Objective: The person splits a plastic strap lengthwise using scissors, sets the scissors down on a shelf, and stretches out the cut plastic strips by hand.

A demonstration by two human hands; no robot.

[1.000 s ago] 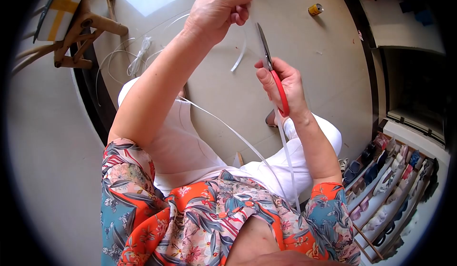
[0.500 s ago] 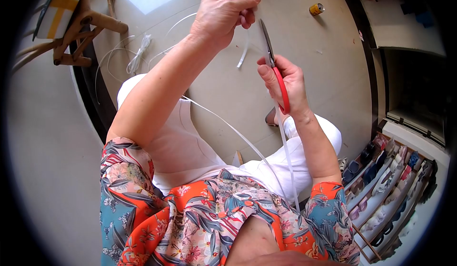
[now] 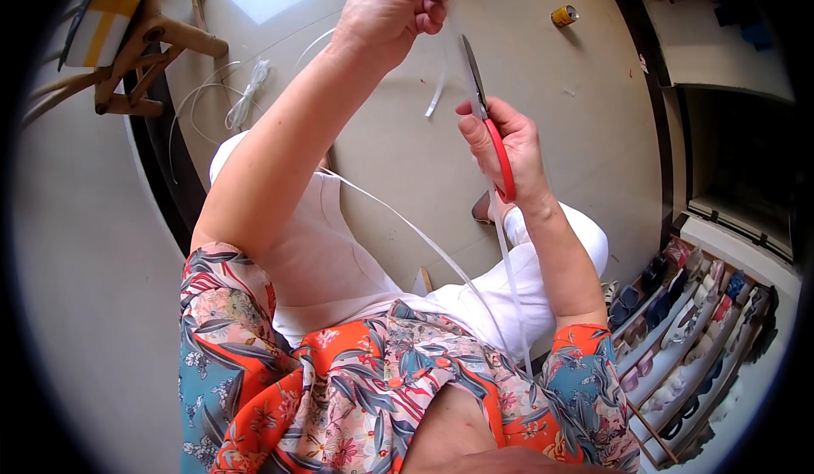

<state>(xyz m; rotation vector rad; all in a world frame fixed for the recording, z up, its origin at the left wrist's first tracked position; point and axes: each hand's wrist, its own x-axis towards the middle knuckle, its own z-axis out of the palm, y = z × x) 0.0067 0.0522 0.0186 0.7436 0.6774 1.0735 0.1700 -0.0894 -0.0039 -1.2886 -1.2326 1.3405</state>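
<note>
Below us, the tiled floor (image 3: 593,160) spreads out, with our white trousers (image 3: 309,245) over it. The white strip (image 3: 513,286) runs from our raised left hand towards the scissors, then from below our right hand down across the lap; another length crosses the trousers, and we cannot tell whether all of it is one piece. We judge it light, thin and bendy, probably slick, and best pinched across its flat faces near the end. A coiled bundle (image 3: 248,94) lies on the floor.

Our left hand (image 3: 386,12) holds the strip between thumb and forefinger, leaving no gap, the other fingers curled in. Our right hand (image 3: 513,143) has its fingers closed around the red handle of the scissors (image 3: 501,154), which look stiff and firm there. How far their blades stand apart, we cannot tell.
</note>
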